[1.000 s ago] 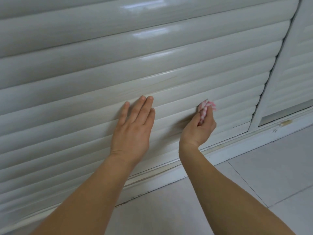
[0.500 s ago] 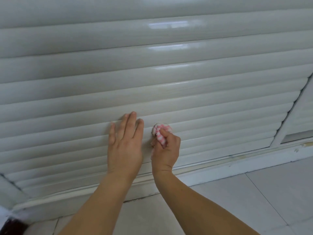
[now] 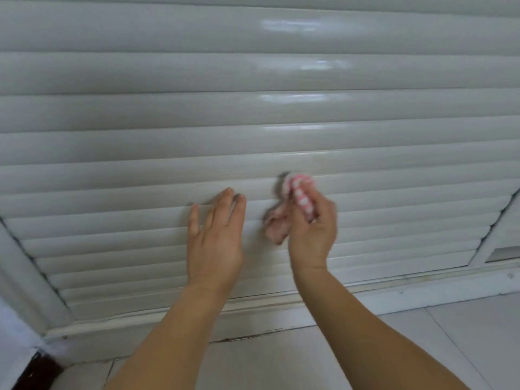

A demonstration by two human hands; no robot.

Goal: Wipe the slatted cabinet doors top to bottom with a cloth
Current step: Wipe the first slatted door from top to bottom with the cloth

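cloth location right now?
Head view, centre-right: the pink checked cloth is bunched in the right hand, against the lower slats, just right of the flat left hand.

— What is seen underfoot?

— A pale tiled floor (image 3: 351, 358) is shown along the bottom, its grout lines running away from the door.

— And what is set on it?

— A white baseboard (image 3: 253, 319) is carried along its far edge (scuffed, with a dark crack at the joint). At the lower left corner something dark (image 3: 39, 367) is glimpsed, too cut off to be identified.
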